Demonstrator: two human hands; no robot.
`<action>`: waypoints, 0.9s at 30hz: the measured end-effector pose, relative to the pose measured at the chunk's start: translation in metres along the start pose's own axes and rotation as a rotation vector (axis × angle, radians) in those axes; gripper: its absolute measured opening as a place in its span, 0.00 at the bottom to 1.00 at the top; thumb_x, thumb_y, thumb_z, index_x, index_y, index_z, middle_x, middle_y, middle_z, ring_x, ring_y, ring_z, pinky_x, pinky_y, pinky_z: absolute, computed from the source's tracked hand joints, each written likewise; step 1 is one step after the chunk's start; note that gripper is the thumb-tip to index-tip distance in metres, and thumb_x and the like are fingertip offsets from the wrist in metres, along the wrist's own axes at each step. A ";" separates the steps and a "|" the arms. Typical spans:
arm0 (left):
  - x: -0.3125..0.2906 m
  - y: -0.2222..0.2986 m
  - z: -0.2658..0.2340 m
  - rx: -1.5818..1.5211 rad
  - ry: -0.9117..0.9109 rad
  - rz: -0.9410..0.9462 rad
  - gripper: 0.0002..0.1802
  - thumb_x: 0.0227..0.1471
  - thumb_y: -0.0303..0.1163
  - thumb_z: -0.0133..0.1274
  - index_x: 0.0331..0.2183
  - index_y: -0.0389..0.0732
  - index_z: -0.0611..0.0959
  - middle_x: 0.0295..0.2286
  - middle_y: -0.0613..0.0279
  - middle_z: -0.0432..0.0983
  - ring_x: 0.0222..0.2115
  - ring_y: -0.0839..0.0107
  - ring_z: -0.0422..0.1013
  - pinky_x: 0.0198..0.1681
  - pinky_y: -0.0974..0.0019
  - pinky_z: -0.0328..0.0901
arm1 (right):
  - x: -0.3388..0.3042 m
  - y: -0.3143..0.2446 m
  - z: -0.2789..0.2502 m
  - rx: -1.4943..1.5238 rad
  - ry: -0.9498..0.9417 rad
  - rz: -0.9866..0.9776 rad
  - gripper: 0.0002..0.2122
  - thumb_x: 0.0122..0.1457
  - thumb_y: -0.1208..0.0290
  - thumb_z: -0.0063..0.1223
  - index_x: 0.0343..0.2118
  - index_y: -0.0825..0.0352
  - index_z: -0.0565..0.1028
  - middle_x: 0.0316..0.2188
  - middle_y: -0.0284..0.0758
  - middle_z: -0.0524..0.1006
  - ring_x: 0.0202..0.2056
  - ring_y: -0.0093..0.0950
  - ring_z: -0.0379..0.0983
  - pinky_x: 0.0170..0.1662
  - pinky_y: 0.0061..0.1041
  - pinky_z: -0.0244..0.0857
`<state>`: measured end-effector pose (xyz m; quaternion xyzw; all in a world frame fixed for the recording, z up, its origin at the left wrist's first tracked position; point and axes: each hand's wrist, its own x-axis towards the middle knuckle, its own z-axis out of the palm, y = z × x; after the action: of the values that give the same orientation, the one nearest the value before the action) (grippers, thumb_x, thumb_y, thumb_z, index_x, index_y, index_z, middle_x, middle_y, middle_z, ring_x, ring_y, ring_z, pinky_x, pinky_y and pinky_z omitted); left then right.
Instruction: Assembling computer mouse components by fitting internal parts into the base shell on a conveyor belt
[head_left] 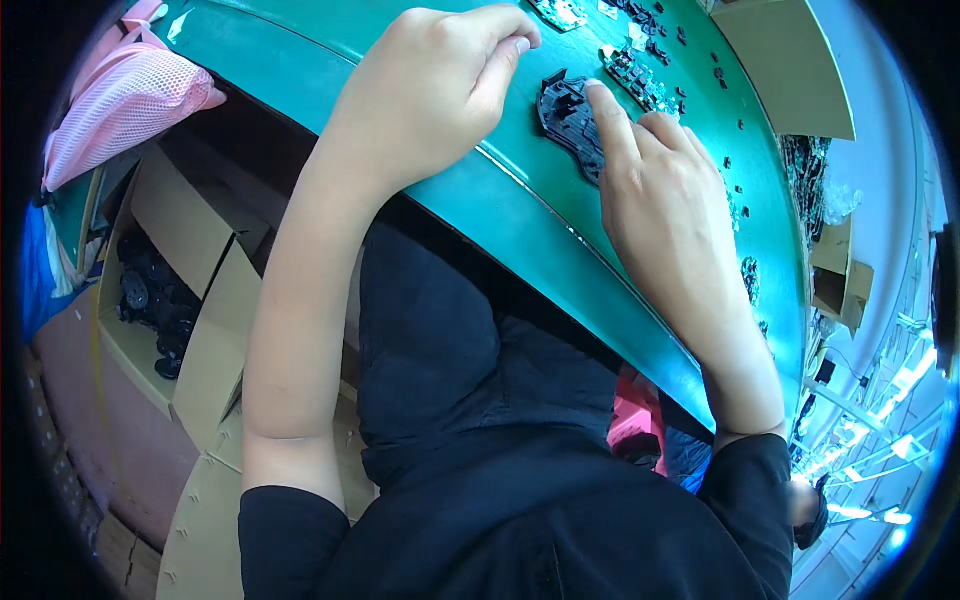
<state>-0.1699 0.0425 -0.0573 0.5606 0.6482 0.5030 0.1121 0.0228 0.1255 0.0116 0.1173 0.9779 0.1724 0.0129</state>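
Note:
A black moulded plastic shell (570, 122), with ribs and posts on its upturned inner side, lies on the green tabletop (510, 205). My right hand (660, 190) grips its right side, the index finger reaching over the upper edge. The thumb and the shell's lower right part are hidden under that hand. To the left, my left hand (430, 85) is closed above the table, thumb and forefinger pressed together near their tips. Whatever it pinches, if anything, is too small or hidden to make out.
Beyond my right hand lie green circuit boards (640, 80) and scattered small black parts (720, 75). An open cardboard box (150, 380) of black parts stands below the table at left, beside a pink mesh bag (140, 100). A cardboard flap (785, 65) rises at the far edge.

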 end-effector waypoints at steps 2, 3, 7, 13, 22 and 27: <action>0.001 0.000 0.000 -0.003 0.005 0.002 0.08 0.56 0.23 0.52 0.35 0.31 0.84 0.26 0.45 0.82 0.21 0.48 0.75 0.27 0.56 0.68 | 0.001 0.006 0.002 0.057 0.019 0.030 0.21 0.58 0.79 0.54 0.56 0.72 0.72 0.32 0.41 0.82 0.36 0.34 0.78 0.42 0.31 0.73; 0.001 0.000 0.000 -0.006 0.009 0.003 0.08 0.56 0.24 0.52 0.34 0.32 0.84 0.25 0.46 0.82 0.21 0.48 0.75 0.27 0.56 0.68 | 0.001 0.010 0.003 0.115 0.037 0.059 0.22 0.57 0.80 0.55 0.57 0.70 0.73 0.32 0.41 0.82 0.37 0.34 0.78 0.42 0.31 0.73; 0.000 0.001 0.001 -0.006 0.028 0.012 0.08 0.57 0.25 0.53 0.34 0.33 0.84 0.24 0.49 0.81 0.21 0.51 0.73 0.26 0.57 0.66 | -0.001 0.020 0.008 0.285 0.085 0.140 0.24 0.56 0.79 0.57 0.58 0.67 0.73 0.34 0.41 0.83 0.38 0.35 0.79 0.42 0.29 0.73; -0.003 0.007 0.000 0.010 0.078 0.053 0.09 0.61 0.25 0.52 0.38 0.35 0.87 0.20 0.61 0.77 0.16 0.73 0.60 0.19 0.68 0.54 | -0.011 0.036 0.019 0.514 0.156 0.183 0.24 0.56 0.73 0.59 0.56 0.72 0.72 0.39 0.43 0.82 0.38 0.37 0.78 0.45 0.29 0.72; -0.006 0.014 -0.001 0.026 0.072 -0.052 0.10 0.63 0.26 0.52 0.39 0.37 0.87 0.19 0.68 0.74 0.15 0.82 0.55 0.19 0.73 0.49 | -0.027 0.033 0.030 0.504 0.262 0.163 0.29 0.55 0.62 0.65 0.57 0.72 0.71 0.46 0.46 0.80 0.45 0.40 0.76 0.54 0.36 0.68; -0.005 0.013 -0.003 -0.018 0.059 -0.106 0.10 0.63 0.26 0.52 0.39 0.36 0.87 0.19 0.69 0.73 0.16 0.82 0.56 0.20 0.74 0.49 | -0.038 0.024 0.034 0.529 0.208 0.289 0.31 0.54 0.58 0.67 0.57 0.73 0.71 0.48 0.46 0.79 0.48 0.41 0.75 0.58 0.37 0.66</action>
<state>-0.1621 0.0354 -0.0477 0.5094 0.6755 0.5184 0.1245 0.0676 0.1497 -0.0128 0.2360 0.9581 -0.0766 -0.1429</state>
